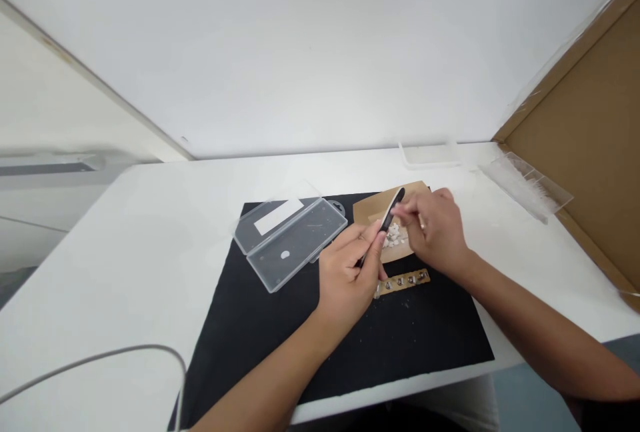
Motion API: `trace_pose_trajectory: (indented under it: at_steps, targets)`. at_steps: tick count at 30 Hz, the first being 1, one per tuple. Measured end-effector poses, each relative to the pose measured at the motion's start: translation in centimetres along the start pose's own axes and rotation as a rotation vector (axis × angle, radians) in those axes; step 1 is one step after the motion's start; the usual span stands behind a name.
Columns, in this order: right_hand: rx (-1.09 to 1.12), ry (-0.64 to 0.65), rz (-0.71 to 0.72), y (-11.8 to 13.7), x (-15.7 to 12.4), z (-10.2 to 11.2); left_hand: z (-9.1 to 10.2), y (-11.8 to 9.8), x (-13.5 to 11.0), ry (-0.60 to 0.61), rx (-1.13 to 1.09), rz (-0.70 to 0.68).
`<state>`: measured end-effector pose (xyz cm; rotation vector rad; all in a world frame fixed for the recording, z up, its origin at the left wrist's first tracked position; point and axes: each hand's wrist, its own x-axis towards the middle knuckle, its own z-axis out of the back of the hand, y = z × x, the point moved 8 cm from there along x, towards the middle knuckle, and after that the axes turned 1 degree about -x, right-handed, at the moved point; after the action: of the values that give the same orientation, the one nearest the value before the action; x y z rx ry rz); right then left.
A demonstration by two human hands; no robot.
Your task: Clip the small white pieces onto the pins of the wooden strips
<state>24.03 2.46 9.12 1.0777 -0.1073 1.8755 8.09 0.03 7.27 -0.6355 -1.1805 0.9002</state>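
Observation:
My left hand (349, 269) is closed around a slim nail file (393, 208), black on one side and white on the other, with a rounded end. The file tilts up toward the right. Close to its upper end, my right hand (439, 231) has thumb and fingers pinched together; what they hold, if anything, is too small to make out. Behind the hands, small white pieces (396, 237) lie in a heap on a brown paper tray (371, 208). Just below it, partly hidden by my left hand, is a tan strip (406, 282) bearing several small shiny clips or studs.
A clear plastic case (280, 273) lies unfolded on the black mat (260, 339), left of my hands. Farther back stand a white tray (430, 164) and clear plastic packaging (525, 185). Cardboard (590, 132) borders the right side. A grey cable (125, 349) curves across the front left.

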Motion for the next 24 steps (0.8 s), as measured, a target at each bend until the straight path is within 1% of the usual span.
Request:
trace_pose_trajectory:
  at_steps: [2, 5, 8, 9, 12, 13, 17, 20, 22, 24]
  targets:
    - [0.002, 0.000, 0.012, 0.10, 0.06, -0.01, -0.04, 0.04, 0.01, 0.009, -0.013, 0.010]
    - [-0.012, -0.018, -0.034, -0.31, 0.02, 0.08, 0.01, 0.30, 0.01, 0.008, -0.010, 0.025]
    - [0.025, 0.066, 0.010, 0.10, -0.23, -0.73, 0.15, 0.61, 0.00, -0.005, -0.005, 0.040]
    - [0.028, 0.063, 0.015, 0.17, -0.31, -0.74, 0.15, 0.68, -0.01, -0.006, -0.009, 0.044]
    - [0.017, -0.024, -0.037, -0.22, -0.42, -0.11, 0.17, 0.71, -0.11, -0.015, -0.017, 0.052]
    - [0.022, -0.036, -0.046, -0.29, -0.45, -0.01, 0.16, 0.72, -0.15, -0.018, -0.019, 0.056]
    - [0.032, -0.010, 0.000, 0.00, -0.48, -0.14, 0.01, 0.70, -0.28, -0.010, -0.028, 0.057]
    - [0.012, -0.040, -0.043, -0.43, -0.52, 0.10, -0.03, 0.68, -0.29, -0.005, -0.018, 0.051]
    - [0.030, -0.010, -0.037, -0.37, -0.56, -0.19, -0.04, 0.75, -0.25, 0.000, -0.010, 0.057]
    - [0.044, 0.025, 0.013, 0.10, -0.61, -0.45, 0.01, 0.78, -0.18, 0.001, -0.009, 0.055]
